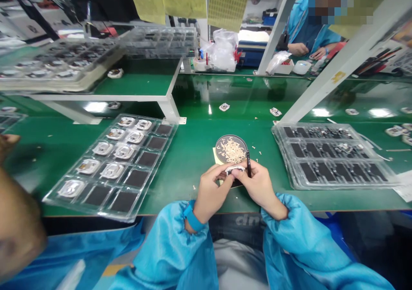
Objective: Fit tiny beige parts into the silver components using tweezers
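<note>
Both hands meet over the near part of the bench around a small white-rimmed housing point(234, 169). My left hand point(213, 192) is closed on its left side, fingers and thumb pinching it. My right hand point(258, 186) grips the other side with its thumb on the piece. A slim black pen-like tool point(248, 163) stands upright in the right fingers; its tip is hidden. Just beyond my hands, a round dark dish point(219, 144) holds many small cream-coloured bits. It rests partly on a yellow paper point(216, 155).
On the left, a clear tray point(137, 215) carries several white housings in its pockets. Stacked clear trays point(289, 182) with black-lined pockets and small parts lie to the right. A metal-legged shelf point(138, 97) stands behind. A co-worker's arm point(22, 225) reaches in at left; another person point(313, 32) works opposite.
</note>
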Available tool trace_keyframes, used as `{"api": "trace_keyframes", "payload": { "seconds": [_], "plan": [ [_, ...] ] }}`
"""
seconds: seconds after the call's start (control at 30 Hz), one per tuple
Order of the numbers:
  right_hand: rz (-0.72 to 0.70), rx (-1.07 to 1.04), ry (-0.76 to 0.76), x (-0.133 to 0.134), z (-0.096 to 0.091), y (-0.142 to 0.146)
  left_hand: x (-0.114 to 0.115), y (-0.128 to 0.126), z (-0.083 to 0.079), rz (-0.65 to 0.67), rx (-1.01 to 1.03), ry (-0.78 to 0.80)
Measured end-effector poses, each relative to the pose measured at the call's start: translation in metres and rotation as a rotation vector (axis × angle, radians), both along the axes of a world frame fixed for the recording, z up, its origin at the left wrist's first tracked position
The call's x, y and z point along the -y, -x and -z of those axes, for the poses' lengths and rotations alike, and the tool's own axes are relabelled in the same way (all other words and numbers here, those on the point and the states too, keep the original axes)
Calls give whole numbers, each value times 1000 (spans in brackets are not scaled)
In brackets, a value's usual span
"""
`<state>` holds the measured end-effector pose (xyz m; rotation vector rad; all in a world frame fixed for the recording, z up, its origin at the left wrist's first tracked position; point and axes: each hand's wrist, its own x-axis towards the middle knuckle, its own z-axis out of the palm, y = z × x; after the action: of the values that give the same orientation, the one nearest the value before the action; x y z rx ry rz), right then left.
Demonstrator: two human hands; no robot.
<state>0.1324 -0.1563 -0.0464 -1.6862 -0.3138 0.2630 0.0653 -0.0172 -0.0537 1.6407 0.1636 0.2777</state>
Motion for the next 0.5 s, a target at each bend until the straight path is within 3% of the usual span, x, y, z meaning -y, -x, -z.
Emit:
{"api": "trace_keyframes", "payload": {
  "seconds": [0.2,0.37,0.5],
  "plan": [
    [-9,-32,-40,-3,2,3,5,3,-1,-63,28,-56],
    [-43,52,99,3,3,-3,0,0,1,-11,-26,34],
    [-151,164,120,13,-3,-12,-4,0,1,-12,-52,43]
  ]
}}
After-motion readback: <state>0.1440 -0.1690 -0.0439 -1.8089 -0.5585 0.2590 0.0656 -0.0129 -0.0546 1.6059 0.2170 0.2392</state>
